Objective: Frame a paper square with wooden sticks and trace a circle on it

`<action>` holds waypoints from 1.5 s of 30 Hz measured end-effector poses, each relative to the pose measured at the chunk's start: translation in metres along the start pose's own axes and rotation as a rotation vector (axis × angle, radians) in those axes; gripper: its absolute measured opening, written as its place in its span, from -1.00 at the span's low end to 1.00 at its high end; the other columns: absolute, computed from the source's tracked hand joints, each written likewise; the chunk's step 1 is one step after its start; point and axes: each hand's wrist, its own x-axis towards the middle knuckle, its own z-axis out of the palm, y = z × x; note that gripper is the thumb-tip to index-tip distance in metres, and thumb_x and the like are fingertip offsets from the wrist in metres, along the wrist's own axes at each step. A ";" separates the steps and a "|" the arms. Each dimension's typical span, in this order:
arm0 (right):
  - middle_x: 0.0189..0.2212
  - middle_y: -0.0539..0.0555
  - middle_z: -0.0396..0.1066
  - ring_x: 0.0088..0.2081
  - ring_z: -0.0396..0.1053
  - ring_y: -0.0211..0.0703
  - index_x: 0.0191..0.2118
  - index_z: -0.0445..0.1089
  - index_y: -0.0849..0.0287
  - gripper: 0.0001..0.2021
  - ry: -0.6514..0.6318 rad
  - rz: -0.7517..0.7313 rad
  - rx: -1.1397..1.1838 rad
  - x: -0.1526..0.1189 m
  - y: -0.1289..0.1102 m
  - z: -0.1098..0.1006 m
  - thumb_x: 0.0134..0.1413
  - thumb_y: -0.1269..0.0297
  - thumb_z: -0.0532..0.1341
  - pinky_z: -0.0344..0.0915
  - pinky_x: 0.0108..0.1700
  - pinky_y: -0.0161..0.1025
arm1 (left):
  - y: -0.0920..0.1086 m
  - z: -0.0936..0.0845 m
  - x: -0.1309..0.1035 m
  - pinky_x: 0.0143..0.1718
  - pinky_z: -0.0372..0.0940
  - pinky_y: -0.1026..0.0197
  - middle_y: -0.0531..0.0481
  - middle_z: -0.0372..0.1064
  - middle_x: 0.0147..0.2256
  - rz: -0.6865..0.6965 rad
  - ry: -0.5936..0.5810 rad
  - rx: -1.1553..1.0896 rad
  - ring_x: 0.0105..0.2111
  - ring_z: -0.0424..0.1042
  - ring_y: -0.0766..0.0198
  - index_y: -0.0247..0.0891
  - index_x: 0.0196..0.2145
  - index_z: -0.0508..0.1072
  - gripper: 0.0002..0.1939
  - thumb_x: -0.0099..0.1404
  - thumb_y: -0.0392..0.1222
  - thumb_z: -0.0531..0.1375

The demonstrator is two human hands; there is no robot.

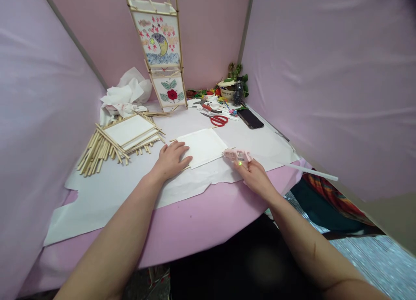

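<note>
A white paper panel (205, 147) with thin wooden sticks along its edges lies flat on the table in front of me. My left hand (173, 158) rests on its left side, fingers spread, holding nothing. In my right hand (255, 175) is a pale pink hot glue gun (238, 154), with a small yellow-green light showing on it. Its nozzle is at the panel's right edge; whether it touches cannot be made out. A long translucent glue stick (313, 172) extends to the right behind the gun.
Wooden sticks (97, 155) and framed white panels (131, 129) are piled at left. Behind them is crumpled white paper (128, 92). A tall decorated stick frame (164, 53) stands at the back. Red-handled scissors (218, 120), a phone (250, 118) and a lidded pot (227, 90) are back right.
</note>
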 end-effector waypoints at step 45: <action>-0.18 0.19 0.48 -0.12 0.43 0.12 -0.06 0.46 0.16 -0.56 -0.065 0.018 -0.082 -0.001 -0.006 0.000 0.22 -0.04 0.03 0.31 -0.07 -0.04 | 0.000 0.000 -0.001 0.24 -0.13 -0.26 -0.10 0.20 0.20 -0.006 0.010 -0.010 0.27 0.03 -0.04 -0.12 0.05 0.39 -0.57 0.32 0.08 0.02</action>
